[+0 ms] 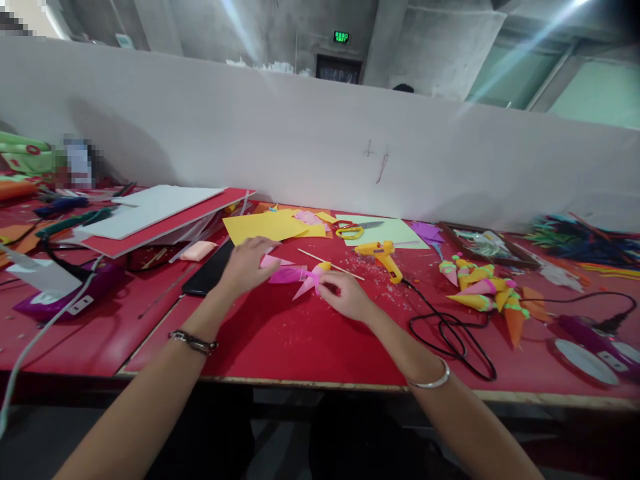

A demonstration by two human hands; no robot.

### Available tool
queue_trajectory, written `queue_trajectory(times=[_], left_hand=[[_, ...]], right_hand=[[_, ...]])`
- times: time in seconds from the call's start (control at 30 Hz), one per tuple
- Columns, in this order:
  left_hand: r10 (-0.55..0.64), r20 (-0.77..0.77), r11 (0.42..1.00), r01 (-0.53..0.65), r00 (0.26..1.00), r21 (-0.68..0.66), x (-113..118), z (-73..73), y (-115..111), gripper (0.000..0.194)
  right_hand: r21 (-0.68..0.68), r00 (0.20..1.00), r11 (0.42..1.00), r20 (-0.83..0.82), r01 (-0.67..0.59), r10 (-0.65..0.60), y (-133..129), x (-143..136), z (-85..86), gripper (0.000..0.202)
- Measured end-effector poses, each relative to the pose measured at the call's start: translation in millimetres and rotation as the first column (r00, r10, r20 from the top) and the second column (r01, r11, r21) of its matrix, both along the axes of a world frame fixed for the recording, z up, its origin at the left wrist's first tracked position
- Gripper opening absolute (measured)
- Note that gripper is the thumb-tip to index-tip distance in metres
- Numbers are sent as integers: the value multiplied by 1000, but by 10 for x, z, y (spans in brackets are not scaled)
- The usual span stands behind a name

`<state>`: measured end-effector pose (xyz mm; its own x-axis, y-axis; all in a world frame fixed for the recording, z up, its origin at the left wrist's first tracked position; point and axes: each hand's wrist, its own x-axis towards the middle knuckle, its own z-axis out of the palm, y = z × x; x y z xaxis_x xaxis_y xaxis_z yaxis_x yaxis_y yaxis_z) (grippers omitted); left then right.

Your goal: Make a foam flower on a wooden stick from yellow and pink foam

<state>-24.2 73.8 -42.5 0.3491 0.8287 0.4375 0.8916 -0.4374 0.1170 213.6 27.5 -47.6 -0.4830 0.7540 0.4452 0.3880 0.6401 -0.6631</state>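
My right hand [345, 295] pinches a small pink and yellow foam or paper piece [311, 285] with pointed, petal-like ends between thumb and fingertips. My left hand [249, 265] is palm down just left of it, fingers stretched out and apart, beside a light pink strip [276, 261]. A magenta sheer-looking piece [285, 275] lies between the two hands. Behind them, a thin wooden stick [345, 270] rests on the red table [295, 347]. A yellow hot glue gun [383, 255] lies to the right of the stick.
Yellow-handled scissors [353, 231] lie on a pale green sheet [400, 233], near yellow sheets [265, 227]. Several colourful cone-shaped pieces [483, 287] are grouped at right. A black cord [443, 333] loops across the table. White boards [155, 207] and a dark phone-like slab [205, 273] are at left.
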Motion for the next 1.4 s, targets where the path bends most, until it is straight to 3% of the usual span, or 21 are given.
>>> queue_trajectory(times=[0.07, 0.13, 0.23, 0.33, 0.43, 0.57, 0.6, 0.67, 0.73, 0.8, 0.9, 1.07, 1.27, 1.33, 1.4], left_hand=[[266, 7, 963, -266, 964, 37, -199, 16, 30, 51], [441, -56, 894, -444, 896, -55, -381, -29, 71, 68], [484, -94, 855, -493, 870, -158, -541, -143, 148, 71], [495, -37, 862, -496, 868, -104, -572, -226, 211, 70], [470, 13, 882, -470, 882, 5, -527, -226, 211, 62], [350, -18, 935, -348, 936, 73, -265, -59, 60, 57], [272, 1, 954, -270, 962, 128, -148, -3, -2, 56], [-74, -13, 992, 75, 997, 97, 119, 91, -132, 48], [-357, 14, 934, 357, 934, -5, 369, 135, -248, 43], [-466, 74, 880, 470, 882, -65, 538, 123, -331, 42], [-441, 111, 888, 451, 890, -89, 620, 47, -380, 34], [-352, 39, 932, 354, 935, -71, 600, -36, -365, 25], [-350, -23, 936, 348, 937, -59, 499, 107, -304, 28], [-265, -34, 964, 265, 964, -14, 380, 182, -217, 28], [-80, -65, 994, 85, 995, 63, 251, 211, -84, 28]], right_hand=[[104, 993, 994, 115, -16, 4, -22, -10, 13, 15], [126, 985, 992, 174, -25, 3, -32, -13, 19, 16], [141, 980, 990, 197, -21, -7, -31, -11, 17, 16], [143, 979, 989, 202, -32, 2, -40, -20, 20, 16], [151, 982, 988, 187, -34, 5, -59, -44, 30, 16], [167, 993, 985, 116, -32, 13, -42, -64, 10, 16], [168, 994, 985, 107, -27, 8, -28, -62, -4, 17], [172, 995, 985, 100, -7, -10, 3, -48, -36, 19], [177, 994, 984, 105, 6, -25, 29, -28, -64, 19], [163, 989, 987, 141, 11, -35, 40, -13, -82, 21], [120, 977, 992, 209, 28, -53, 35, -13, -88, 22], [105, 974, 993, 215, 47, -69, 13, -55, -66, 17], [90, 984, 992, 153, 83, -96, 0, -55, -13, 4], [82, 983, 989, 132, 120, -130, 10, -40, -7, 4], [77, 981, 986, 117, 148, -156, 23, -26, -8, 7]])
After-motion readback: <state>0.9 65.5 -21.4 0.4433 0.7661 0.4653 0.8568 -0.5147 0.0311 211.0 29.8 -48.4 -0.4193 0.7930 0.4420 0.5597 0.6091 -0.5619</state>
